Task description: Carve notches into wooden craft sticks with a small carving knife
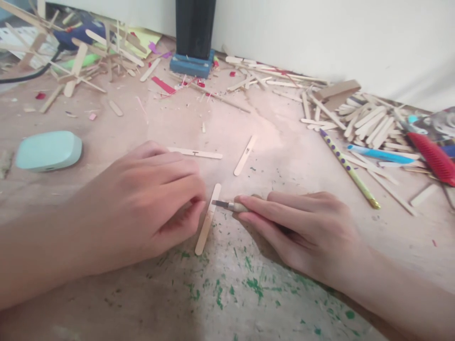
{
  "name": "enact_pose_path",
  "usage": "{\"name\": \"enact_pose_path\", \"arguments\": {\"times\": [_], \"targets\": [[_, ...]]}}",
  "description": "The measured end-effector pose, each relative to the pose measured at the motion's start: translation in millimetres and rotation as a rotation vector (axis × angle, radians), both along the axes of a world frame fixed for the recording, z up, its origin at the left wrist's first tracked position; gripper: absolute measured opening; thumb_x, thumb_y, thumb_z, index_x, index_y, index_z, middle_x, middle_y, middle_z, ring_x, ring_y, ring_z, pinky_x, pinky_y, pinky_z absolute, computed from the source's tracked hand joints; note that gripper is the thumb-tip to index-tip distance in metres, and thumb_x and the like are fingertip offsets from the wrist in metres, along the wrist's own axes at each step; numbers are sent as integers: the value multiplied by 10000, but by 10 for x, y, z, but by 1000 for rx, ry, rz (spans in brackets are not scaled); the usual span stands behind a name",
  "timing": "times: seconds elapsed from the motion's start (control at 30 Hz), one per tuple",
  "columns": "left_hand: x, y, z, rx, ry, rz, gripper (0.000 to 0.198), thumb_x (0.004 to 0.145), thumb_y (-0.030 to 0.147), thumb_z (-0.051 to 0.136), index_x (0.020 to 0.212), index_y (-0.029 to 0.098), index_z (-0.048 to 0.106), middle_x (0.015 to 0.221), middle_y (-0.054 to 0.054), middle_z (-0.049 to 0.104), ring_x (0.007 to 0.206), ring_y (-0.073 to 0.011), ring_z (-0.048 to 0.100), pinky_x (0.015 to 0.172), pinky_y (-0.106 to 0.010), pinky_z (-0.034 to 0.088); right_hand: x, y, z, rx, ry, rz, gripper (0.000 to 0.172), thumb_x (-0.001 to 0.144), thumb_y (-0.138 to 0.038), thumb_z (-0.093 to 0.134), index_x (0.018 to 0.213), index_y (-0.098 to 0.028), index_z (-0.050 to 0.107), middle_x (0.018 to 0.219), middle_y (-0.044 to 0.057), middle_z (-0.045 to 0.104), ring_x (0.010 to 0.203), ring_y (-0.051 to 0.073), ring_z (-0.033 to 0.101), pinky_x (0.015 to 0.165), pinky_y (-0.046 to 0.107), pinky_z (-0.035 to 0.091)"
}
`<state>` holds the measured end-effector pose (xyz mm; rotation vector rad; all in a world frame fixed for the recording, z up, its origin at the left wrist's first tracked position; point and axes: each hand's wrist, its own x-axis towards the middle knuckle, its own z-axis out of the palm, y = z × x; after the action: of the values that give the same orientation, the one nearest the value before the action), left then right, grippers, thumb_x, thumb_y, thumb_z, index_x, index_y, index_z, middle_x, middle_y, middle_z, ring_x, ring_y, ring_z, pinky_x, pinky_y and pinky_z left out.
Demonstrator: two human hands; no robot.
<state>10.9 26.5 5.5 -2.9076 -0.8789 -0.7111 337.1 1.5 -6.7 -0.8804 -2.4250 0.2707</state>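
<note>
A plain craft stick (204,234) lies slanted on the table in front of me. My right hand (305,229) is closed around the pale handle of a small carving knife (224,204), whose dark blade rests on or just over the stick's upper half. Curled on the other side is my left hand (152,203), thumb and forefinger pinched beside the stick; anything between its fingertips is hidden. Beyond my hands lie two more sticks with dark marks at their middles: one crosswise stick (208,154), partly behind my left hand, and one slanted stick (245,156).
A mint-green case (50,150) sits at left. Glued stick pieces and a cable clutter the far left. A black post in a blue base (192,64) stands at the back. To the right are a stick pile (373,123), a spotted pencil (350,168) and a red-handled tool (432,158).
</note>
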Motion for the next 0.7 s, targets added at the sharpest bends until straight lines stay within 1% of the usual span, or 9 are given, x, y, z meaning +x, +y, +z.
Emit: {"name": "enact_pose_path", "arguments": {"times": [0.07, 0.17, 0.23, 0.3, 0.4, 0.47, 0.6, 0.7], "targets": [[-31, -20, -8, -17, 23, -21, 403, 1368, 217, 508, 1041, 260, 739, 1016, 13, 819, 977, -225, 746, 1028, -434, 561, -2, 0, 7, -1, -2, 0, 164, 1330, -217, 733, 1356, -156, 883, 826, -26, 778, 578, 95, 581, 532, 299, 432], [-59, -53, -23, -31, 48, -77, 257, 1355, 175, 603, 1195, 242, 793, 1148, 17, 862, 1031, -209, 742, 1089, -426, 550, -8, 1, 17, -5, -9, 0, 168, 1325, -217, 740, 1349, -144, 890, 818, -25, 770, 576, 98, 559, 531, 305, 429], [-67, -65, -26, -29, 46, -109, 217, 1353, 165, 610, 1270, 234, 798, 1182, 26, 880, 1059, -201, 749, 1123, -428, 546, -13, 3, 20, -8, -13, -2, 156, 1315, -209, 753, 1344, -143, 891, 816, -27, 770, 572, 98, 547, 527, 309, 425], [-76, -68, -19, -7, 75, -151, 232, 1355, 158, 581, 1306, 229, 797, 1186, 30, 890, 1082, -206, 758, 1144, -443, 537, -18, 4, 18, -11, -16, -3, 142, 1309, -201, 762, 1347, -149, 888, 820, -29, 771, 574, 97, 540, 526, 309, 417], [-87, -66, 12, 48, 140, -206, 291, 1328, 123, 544, 1269, 221, 812, 1147, 24, 881, 1038, -217, 765, 1132, -466, 536, -24, 4, 12, -11, -11, 2, 144, 1316, -202, 754, 1344, -147, 884, 817, -33, 756, 578, 96, 525, 534, 313, 406], [-74, -69, 46, 99, 176, -225, 307, 1296, 107, 552, 1216, 227, 823, 1105, 21, 864, 1019, -226, 774, 1118, -472, 552, -27, 3, 10, -7, -4, 0, 155, 1322, -204, 741, 1346, -145, 882, 812, -35, 742, 578, 98, 528, 536, 316, 398], [33, -92, 130, 210, 272, -207, 360, 1232, 84, 536, 1142, 233, 851, 1036, -19, 829, 981, -264, 762, 1057, -473, 611, -27, 1, 8, -1, -8, -2, 175, 1332, -209, 719, 1343, -149, 883, 806, -35, 734, 585, 99, 535, 520, 310, 368], [130, -130, 188, 236, 328, -193, 424, 1214, 70, 524, 1034, 251, 862, 977, -40, 806, 920, -292, 716, 1022, -489, 644, -28, 5, 4, 4, -12, -6, 187, 1335, -213, 708, 1336, -155, 886, 810, -31, 753, 588, 97, 560, 520, 302, 388]]}}
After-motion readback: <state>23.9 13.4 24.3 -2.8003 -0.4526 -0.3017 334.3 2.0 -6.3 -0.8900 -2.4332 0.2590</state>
